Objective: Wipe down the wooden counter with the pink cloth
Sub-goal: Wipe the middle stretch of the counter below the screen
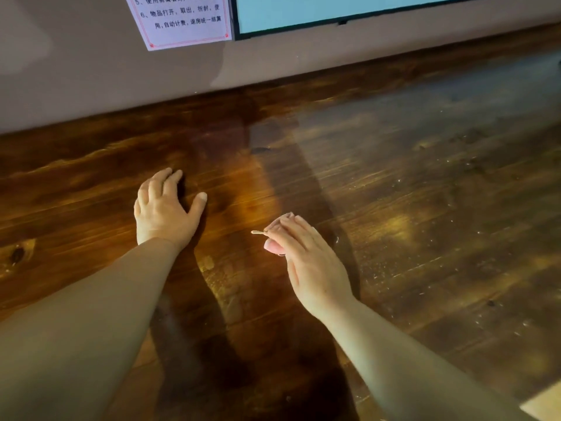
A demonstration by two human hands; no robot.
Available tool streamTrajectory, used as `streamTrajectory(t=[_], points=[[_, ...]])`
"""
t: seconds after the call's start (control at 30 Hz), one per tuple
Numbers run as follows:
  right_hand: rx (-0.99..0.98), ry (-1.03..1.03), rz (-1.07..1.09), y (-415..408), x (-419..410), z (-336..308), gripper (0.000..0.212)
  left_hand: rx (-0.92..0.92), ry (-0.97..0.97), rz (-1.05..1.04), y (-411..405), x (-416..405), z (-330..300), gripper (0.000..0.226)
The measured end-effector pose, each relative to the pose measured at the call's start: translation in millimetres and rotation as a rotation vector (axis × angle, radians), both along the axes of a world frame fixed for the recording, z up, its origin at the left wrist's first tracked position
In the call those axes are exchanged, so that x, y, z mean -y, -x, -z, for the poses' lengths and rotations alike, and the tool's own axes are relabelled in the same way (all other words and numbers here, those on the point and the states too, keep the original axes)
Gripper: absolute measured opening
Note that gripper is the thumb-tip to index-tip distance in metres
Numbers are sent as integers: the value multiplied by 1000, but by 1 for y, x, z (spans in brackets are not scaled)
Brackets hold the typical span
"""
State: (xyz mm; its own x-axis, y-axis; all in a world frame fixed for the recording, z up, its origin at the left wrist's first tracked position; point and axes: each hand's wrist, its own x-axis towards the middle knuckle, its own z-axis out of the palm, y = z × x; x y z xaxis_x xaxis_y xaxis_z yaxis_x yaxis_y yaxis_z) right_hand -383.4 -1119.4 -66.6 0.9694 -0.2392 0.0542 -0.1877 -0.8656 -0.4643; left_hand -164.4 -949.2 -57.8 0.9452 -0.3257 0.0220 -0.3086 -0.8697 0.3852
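- Head view, starting at the far left: the wooden counter [394,192] runs across the whole picture, dark brown with a glossy finish, strong grain lines and a dark knot [17,254] near its left edge.
- Behind it rises a plain grey wall [76,71], meeting the counter along a slanted line.
- Next comes the left hand [165,208], at the end of a bare forearm. It lies palm down on the wood, fingers loosely curled at the tips and thumb spread to the side; it grips nothing.
- Above it on the wall hangs a white printed notice [182,19] with a thin red border, and just to the right of that is the dark-framed lower edge of a pale blue screen [334,10].
- Moving toward the middle, the right hand [306,256] hovers over the counter, thumb and fingertips pinched around a small thin stick-like scrap [258,232] that pokes out to the left. What the scrap is, I cannot tell.
- Right of that hand the counter looks duller, with a hazy sheen and many pale specks and crumbs [455,262] scattered over it.
- At the bottom right corner a light tan surface [543,405] shows past the counter's edge.
- No pink cloth shows anywhere in this view.
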Motion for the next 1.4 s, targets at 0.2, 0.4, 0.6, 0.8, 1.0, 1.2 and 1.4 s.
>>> streamTrajectory(t=[0.2, 0.4, 0.6, 0.8, 1.0, 1.2, 1.4], points=[[-31, 2, 229, -17, 25, -8, 50, -4, 85, -46, 63, 24, -5, 57], [-51, 43, -13, 38, -3, -3, 51, -29, 226, 58, 176, 41, -2, 50], [-25, -9, 313, 15, 20, -6, 46, 6, -38, 219, 183, 46, 5, 55], [-30, 57, 47, 67, 0, -1, 53, 31, -53, 200, 185, 47, 5, 52], [-26, 13, 318, 35, 32, -3, 52, 80, -68, 187, 187, 50, 7, 51], [17, 78, 74, 95, -8, 5, 48, 77, -69, 182, 186, 50, 8, 50], [1, 43, 301, 57, 38, -2, 53, 97, -58, 169, 186, 51, 8, 49]])
